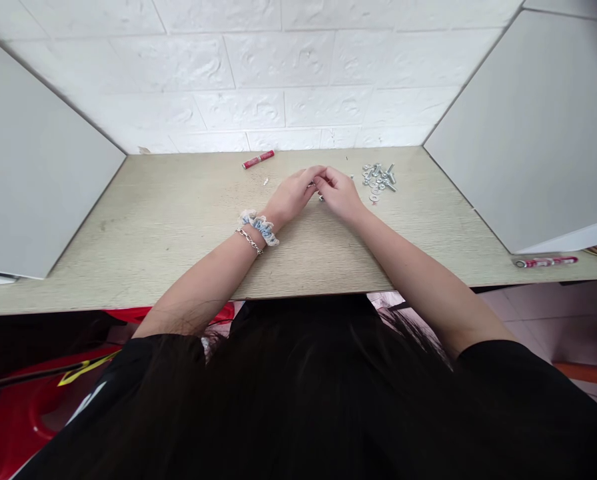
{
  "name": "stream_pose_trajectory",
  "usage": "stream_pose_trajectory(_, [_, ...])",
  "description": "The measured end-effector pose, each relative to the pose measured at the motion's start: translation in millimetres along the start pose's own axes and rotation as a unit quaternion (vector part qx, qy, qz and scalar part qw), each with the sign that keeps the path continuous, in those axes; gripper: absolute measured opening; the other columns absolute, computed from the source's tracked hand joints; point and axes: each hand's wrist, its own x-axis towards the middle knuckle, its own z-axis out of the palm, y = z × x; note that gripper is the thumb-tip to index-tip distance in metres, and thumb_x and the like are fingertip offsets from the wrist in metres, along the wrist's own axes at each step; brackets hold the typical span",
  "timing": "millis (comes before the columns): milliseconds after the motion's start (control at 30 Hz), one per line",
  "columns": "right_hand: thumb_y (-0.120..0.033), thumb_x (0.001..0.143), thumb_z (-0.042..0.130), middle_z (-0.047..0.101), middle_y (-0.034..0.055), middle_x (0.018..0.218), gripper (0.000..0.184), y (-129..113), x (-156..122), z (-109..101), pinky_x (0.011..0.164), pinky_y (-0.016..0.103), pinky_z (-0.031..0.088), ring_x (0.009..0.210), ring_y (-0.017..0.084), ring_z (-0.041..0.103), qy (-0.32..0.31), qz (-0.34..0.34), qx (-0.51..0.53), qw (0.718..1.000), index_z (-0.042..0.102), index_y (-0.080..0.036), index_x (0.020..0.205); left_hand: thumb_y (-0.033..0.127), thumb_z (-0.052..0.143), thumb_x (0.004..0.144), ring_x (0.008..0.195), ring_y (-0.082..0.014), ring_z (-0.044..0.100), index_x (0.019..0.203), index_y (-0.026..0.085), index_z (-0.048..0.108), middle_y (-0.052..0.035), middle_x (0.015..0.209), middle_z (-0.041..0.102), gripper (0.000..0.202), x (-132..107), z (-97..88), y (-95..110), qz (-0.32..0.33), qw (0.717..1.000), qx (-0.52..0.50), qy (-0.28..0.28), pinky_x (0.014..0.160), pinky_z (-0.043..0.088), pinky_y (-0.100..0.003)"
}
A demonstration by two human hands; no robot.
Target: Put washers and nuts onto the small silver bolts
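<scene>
Near the front edge of the tabletop (pixel 188 263), off to the right, lies one red pen (pixel 547 262). Further in, the left hand (pixel 292 195) and right hand (pixel 339 192) meet, both curled nearly closed, fingertips together around one small metal piece (pixel 311 184), mostly hidden by the fingers. A second bit of metal (pixel 321 198) shows just under the right hand. To the right, apart from the hands, bolts (pixel 390 178) and washers (pixel 374 198) lie heaped, too jumbled to count. Near the wall (pixel 258 110) is a second pen (pixel 258 159), also red.

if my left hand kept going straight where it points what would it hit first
Most likely your right hand, directly ahead of the left hand; whether they touch is hard to tell.
</scene>
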Motion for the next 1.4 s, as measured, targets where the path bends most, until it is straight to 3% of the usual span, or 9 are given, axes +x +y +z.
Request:
stream_pose_trajectory(333, [-0.044, 0.079, 0.055, 0.064, 0.0039, 0.091, 0.030, 5.0, -1.1, 4.6, 0.080, 0.033, 0.047, 0.083, 0.016, 0.058, 0.000, 0.011, 0.031, 0.999, 0.059, -0.017, 0.092, 0.014, 0.050, 0.086, 0.098, -0.0141, 0.060, 0.122, 0.015, 0.050, -0.0075, 0.111, 0.064, 0.036, 2.2, 1.1, -8.8, -0.021, 1.000, -0.002, -0.008, 0.087, 0.047, -0.026])
stream_pose_trajectory(567, [-0.036, 0.072, 0.062, 0.061, 0.0014, 0.079, 0.024, 1.8, -0.6, 6.5, 0.074, 0.032, 0.047, 0.076, 0.015, 0.057, 0.032, 0.045, 0.045, 0.997, 0.058, -0.016, 0.085, 0.012, 0.050, 0.085, 0.102, -0.0147, 0.058, 0.124, 0.014, 0.049, -0.0076, 0.113, 0.063, 0.038, 2.8, 3.2, -12.1, 0.023, 0.999, 0.002, -0.026, 0.091, 0.046, -0.028])
stream_pose_trajectory(933, [-0.023, 0.076, 0.051, 0.061, 0.0020, 0.080, 0.013, -2.6, -0.9, 4.6, 0.071, 0.031, 0.045, 0.070, 0.014, 0.054, 0.065, 0.029, -0.021, 0.997, 0.058, -0.016, 0.085, 0.012, 0.050, 0.084, 0.108, -0.0155, 0.056, 0.127, 0.014, 0.046, -0.0094, 0.122, 0.059, 0.043, 3.2, 5.8, -10.1, -0.006, 0.999, -0.037, -0.031, 0.093, 0.046, -0.028])
stream_pose_trajectory(1167, [-0.019, 0.078, 0.046, 0.063, 0.0087, 0.094, 0.024, 6.0, 1.7, -3.7, 0.078, 0.034, 0.044, 0.082, 0.019, 0.055, 0.007, -0.031, -0.179, 0.983, 0.060, -0.014, 0.096, 0.009, 0.048, 0.082, 0.096, -0.0140, 0.061, 0.128, 0.014, 0.045, -0.0096, 0.120, 0.060, 0.047, 2.2, 8.4, -16.3, -0.051, 0.995, -0.049, -0.064, 0.089, 0.048, -0.028])
stream_pose_trajectory(1400, [-0.016, 0.079, 0.042, 0.063, 0.0126, 0.106, 0.033, 3.7, -1.6, -12.2, 0.082, 0.038, 0.042, 0.096, 0.026, 0.055, -0.082, -0.053, -0.306, 0.947, 0.059, -0.013, 0.107, 0.005, 0.041, 0.079, 0.109, -0.0170, 0.057, 0.133, 0.011, 0.040, -0.0108, 0.121, 0.060, 0.054, 0.8, 9.2, -17.2, -0.048, 0.995, -0.026, -0.082, 0.099, 0.042, -0.033])
